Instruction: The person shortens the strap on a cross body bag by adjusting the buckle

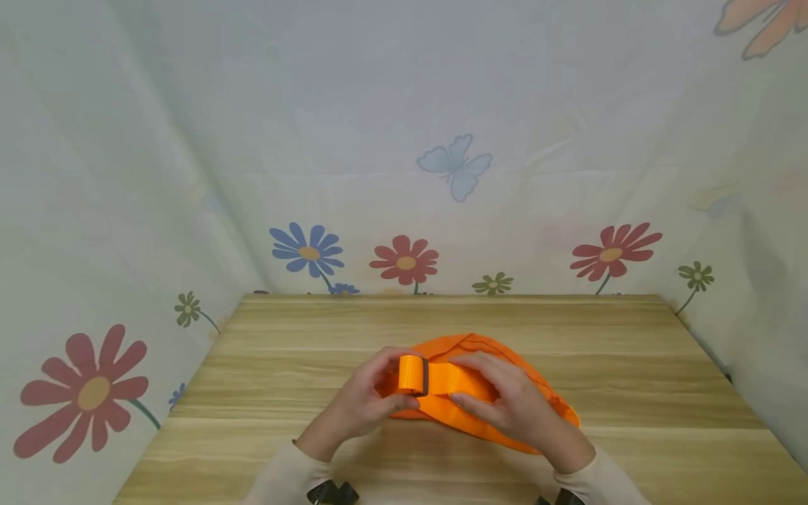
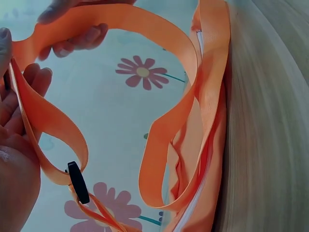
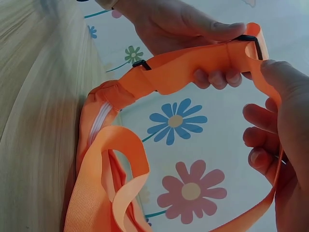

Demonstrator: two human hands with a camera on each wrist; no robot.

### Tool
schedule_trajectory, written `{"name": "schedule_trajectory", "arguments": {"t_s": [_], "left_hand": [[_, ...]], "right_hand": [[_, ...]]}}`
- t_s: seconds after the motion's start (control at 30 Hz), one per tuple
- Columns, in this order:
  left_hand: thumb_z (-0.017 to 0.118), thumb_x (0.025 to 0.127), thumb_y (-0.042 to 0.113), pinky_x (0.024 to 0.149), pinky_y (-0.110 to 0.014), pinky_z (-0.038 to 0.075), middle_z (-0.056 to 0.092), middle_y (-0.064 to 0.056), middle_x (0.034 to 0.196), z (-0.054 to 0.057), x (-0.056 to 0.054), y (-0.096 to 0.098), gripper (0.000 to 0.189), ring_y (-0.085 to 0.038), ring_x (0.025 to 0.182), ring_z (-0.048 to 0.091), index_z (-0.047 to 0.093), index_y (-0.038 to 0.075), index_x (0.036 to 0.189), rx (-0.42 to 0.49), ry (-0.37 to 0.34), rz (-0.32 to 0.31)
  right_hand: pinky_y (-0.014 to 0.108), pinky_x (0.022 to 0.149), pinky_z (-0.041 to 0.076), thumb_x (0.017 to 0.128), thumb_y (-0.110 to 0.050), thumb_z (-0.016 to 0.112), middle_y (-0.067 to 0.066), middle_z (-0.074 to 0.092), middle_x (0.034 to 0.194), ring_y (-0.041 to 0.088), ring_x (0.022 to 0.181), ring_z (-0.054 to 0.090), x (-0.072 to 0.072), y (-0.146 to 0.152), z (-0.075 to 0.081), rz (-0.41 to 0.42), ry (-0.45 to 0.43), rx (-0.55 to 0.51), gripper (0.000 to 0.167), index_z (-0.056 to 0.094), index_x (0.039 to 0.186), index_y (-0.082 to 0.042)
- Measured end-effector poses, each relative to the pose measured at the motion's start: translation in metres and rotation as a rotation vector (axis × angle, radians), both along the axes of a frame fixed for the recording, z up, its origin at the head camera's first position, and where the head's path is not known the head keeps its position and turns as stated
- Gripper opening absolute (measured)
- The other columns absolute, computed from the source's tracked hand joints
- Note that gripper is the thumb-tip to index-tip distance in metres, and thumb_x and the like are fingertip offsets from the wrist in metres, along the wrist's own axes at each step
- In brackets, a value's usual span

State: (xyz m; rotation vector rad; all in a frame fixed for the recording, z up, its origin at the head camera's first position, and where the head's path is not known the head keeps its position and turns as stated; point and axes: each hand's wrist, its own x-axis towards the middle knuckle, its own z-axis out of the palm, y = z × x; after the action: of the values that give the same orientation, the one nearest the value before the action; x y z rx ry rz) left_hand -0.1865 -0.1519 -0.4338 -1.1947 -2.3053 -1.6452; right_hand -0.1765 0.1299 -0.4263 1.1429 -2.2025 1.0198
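An orange fabric bag (image 1: 499, 348) with a pale zip (image 3: 100, 122) lies on the table, its wide orange strap (image 1: 451, 379) looped up above it. My left hand (image 1: 368, 398) pinches the strap beside a black strap slider (image 1: 426, 377), where the webbing folds over in a short loop. To the right, my right hand (image 1: 514, 400) grips the same strap between thumb and fingers. Another black buckle (image 3: 141, 65) sits lower on the strap, close to the bag. The bag's underside is hidden.
The wooden table (image 1: 303, 330) runs back to a pale cloth wall (image 1: 353, 105) printed with flowers and a butterfly. Similar cloth hangs at both sides. Dark wrist cameras (image 1: 332, 493) show at the bottom edge.
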Motion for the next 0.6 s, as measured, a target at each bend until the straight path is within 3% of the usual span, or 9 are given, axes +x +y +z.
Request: {"name": "schedule_trajectory", "arguments": {"t_s": [0.17,0.33,0.6], "left_hand": [[0.081,0.095,0.010,0.099,-0.028,0.063,0.067,-0.019,0.133,-0.0003,-0.0005,0.0006,0.058,-0.018,0.110,0.069,0.052,0.001,0.145,0.013,-0.007,0.000],[0.082,0.095,0.013,0.098,-0.029,0.063,0.067,-0.019,0.131,-0.0014,-0.0011,-0.0003,0.058,-0.015,0.109,0.068,0.052,0.004,0.144,0.030,-0.058,0.014],[0.081,0.096,0.026,0.097,-0.029,0.063,0.067,-0.016,0.128,-0.0032,-0.0010,0.0008,0.057,-0.015,0.108,0.069,0.054,0.006,0.143,0.047,-0.034,-0.008]], "right_hand": [[0.031,0.088,0.064,0.094,-0.021,0.086,0.003,0.077,0.125,0.016,0.103,0.070,0.0024,-0.0015,0.0007,-0.012,-0.053,0.022,0.045,0.069,0.132,-0.007],[0.027,0.086,0.063,0.088,-0.008,0.089,0.006,0.076,0.124,0.014,0.100,0.068,0.0026,-0.0018,-0.0010,-0.001,-0.092,-0.040,0.048,0.068,0.132,-0.008],[0.020,0.084,0.060,0.096,-0.016,0.084,0.008,0.076,0.121,0.014,0.096,0.069,0.0002,-0.0056,-0.0055,0.073,-0.042,-0.117,0.041,0.067,0.133,-0.008]]}}
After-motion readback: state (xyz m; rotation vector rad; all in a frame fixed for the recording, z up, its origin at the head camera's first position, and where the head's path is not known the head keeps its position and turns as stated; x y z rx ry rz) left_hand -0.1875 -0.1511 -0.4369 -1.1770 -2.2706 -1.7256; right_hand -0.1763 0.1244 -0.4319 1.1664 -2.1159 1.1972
